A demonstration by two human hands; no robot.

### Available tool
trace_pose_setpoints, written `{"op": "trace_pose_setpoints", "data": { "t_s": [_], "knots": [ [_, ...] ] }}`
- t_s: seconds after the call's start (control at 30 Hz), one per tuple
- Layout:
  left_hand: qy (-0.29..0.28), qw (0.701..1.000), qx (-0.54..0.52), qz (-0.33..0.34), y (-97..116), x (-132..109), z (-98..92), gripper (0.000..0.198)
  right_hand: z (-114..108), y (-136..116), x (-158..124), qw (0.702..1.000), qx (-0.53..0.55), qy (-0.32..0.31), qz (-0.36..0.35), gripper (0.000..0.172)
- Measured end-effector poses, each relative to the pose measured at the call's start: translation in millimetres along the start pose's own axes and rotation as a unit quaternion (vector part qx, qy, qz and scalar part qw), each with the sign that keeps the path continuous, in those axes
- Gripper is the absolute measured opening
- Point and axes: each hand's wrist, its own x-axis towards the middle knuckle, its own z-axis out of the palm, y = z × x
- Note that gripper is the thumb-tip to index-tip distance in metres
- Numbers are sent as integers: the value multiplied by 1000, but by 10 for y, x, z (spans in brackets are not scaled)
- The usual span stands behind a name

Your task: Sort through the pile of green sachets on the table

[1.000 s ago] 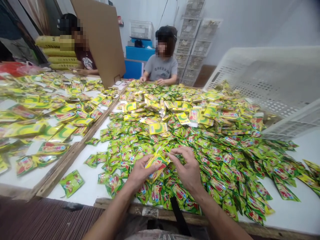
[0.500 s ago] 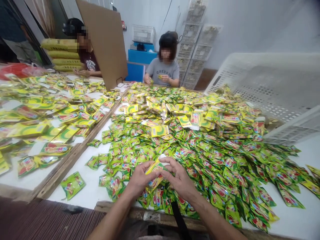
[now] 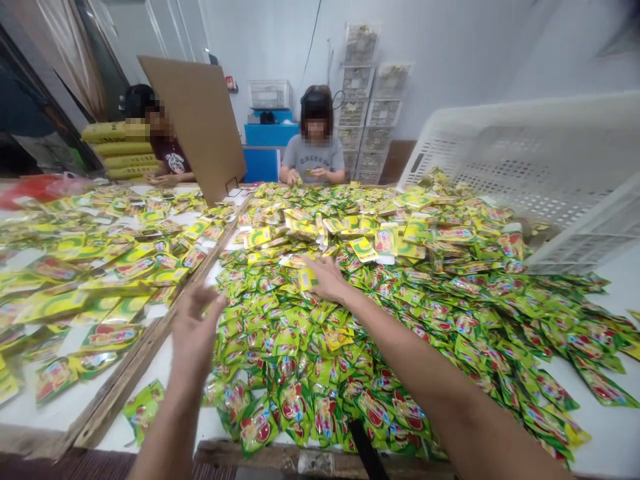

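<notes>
My right hand (image 3: 327, 279) reaches forward over the heap, its fingers closed on the edge of a small yellow box (image 3: 307, 279). To the left, my left hand (image 3: 196, 323) is raised near the wooden strip, thumb and fingers apart, with nothing visible in it; motion blurs it a little. Below and between the hands spreads a thick layer of green packets (image 3: 293, 400) with red fruit pictures. Behind them, more yellow boxes (image 3: 363, 249) lie piled, some with white flaps showing.
A wooden strip (image 3: 145, 363) divides the table; many yellow boxes (image 3: 125, 307) lie beyond it. A white crate (image 3: 565, 200) lies tipped at right. A cardboard sheet (image 3: 197, 127) stands between two co-workers. One co-worker (image 3: 315, 157) sits opposite, handling small items. A black strap (image 3: 365, 450) hangs in front.
Both hands were together on a yellow box near the front. They have separated: the left moved left without the box, the right moved forward to another box. The view has tilted up slightly.
</notes>
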Motion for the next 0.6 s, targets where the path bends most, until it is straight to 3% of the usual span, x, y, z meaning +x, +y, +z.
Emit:
{"op": "trace_pose_setpoints", "data": {
  "t_s": [0.07, 0.13, 0.23, 0.3, 0.37, 0.43, 0.53, 0.6],
  "knots": [
    [-111, 983, -66, -128, -147, -209, 170, 48, -30, 46, -28, 999, -45, -17, -16, 39],
    [-194, 940, -119, -253, -253, -394, 323, 45, -67, -23, -192, 997, -60, 12, -50, 24],
    [-296, 845, -190, -402, -333, -566, 504, 44, -57, -335, -613, 987, -3, 101, -128, 33],
    [-319, 811, -249, -424, -372, -618, 584, 36, -6, -578, -892, 976, 69, 82, -189, 35],
    [-307, 817, -288, -394, -408, -635, 620, 30, 35, -714, -1054, 970, 126, 54, -199, 49],
    [-297, 839, -282, -358, -428, -636, 610, 32, 34, -657, -1044, 974, 156, 82, -145, 53],
    [-285, 874, -232, -317, -413, -643, 556, 44, -19, -255, -786, 980, 128, 146, 48, 41],
    [-277, 888, -212, -298, -395, -664, 530, 50, -45, 68, -592, 980, 95, 121, 125, 36]
  ]
}}
